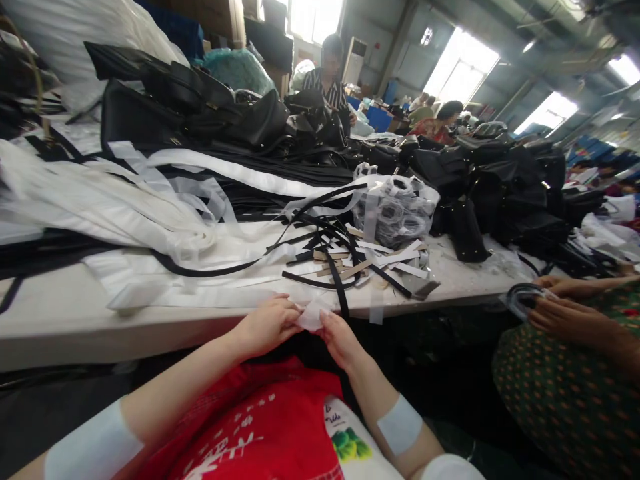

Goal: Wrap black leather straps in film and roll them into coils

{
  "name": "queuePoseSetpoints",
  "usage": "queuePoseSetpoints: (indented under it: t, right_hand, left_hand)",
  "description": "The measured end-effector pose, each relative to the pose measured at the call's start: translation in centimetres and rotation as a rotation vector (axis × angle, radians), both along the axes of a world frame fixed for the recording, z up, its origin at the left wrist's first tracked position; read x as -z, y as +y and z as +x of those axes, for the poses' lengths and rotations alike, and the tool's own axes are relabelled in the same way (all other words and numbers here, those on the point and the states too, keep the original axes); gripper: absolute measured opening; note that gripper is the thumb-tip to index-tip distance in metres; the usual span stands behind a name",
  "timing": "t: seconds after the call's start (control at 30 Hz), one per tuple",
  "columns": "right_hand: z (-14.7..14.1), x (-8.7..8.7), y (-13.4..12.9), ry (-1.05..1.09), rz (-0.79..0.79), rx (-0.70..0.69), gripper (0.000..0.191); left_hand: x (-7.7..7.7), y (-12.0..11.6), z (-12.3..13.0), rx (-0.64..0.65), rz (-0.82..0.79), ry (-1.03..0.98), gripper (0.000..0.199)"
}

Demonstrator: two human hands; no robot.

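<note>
Between my two hands, at the front edge of the table, is a small piece of thin white sheet [313,315]; its exact kind I cannot make out. My left hand [273,325] pinches its left side, fingers closed. On its right side the thumb and fingers of my right hand [340,339] are closed too. Just behind them a black strap [337,287] hangs over the table edge. A pile of black, white and tan strips [360,260] lies beyond it. To the left, long white strips [185,297] lie flat along the table.
Black leather-like bags [200,107] are heaped along the back. A plastic-wrapped bundle of clear rolls [395,207] stands behind the strips. Loose white bands [100,200] cover the table's left. Close on my right, a co-worker's hands [565,307] hold a dark coil [523,300].
</note>
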State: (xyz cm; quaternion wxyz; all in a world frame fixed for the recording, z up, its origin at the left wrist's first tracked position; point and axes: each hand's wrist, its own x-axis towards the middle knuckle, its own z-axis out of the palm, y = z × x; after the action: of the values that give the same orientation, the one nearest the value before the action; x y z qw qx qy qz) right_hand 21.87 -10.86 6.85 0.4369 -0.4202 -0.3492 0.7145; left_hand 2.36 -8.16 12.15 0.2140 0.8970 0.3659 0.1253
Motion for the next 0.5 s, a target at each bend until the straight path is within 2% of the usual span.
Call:
queuePoseSetpoints:
  t: [0.07, 0.17, 0.27, 0.4, 0.5]
  right_hand:
    - [0.1, -0.5, 0.2, 0.001, 0.035, 0.055, 0.043]
    - [0.9, -1.1, 0.6, -0.130, 0.113, 0.025, 0.044]
    - [1.7, -1.8, 1.0, -0.245, 0.191, 0.080, 0.044]
    - [2.5, -3.6, 1.2, -0.078, 0.203, 0.219, 0.038]
    - [4.5, -5.7, 0.7, 0.078, 0.194, 0.322, 0.032]
  left_hand:
    - [-0.3, -1.0, 0.3, 0.025, -0.027, -0.039, 0.017]
    - [-0.3, -1.8, 0.6, -0.007, -0.046, -0.054, 0.022]
    - [0.4, -1.9, 0.5, -0.095, -0.042, -0.056, 0.009]
    - [2.1, -1.6, -0.3, -0.203, 0.008, -0.026, 0.029]
    - [2.7, -1.3, -1.8, -0.226, 0.052, 0.002, 0.021]
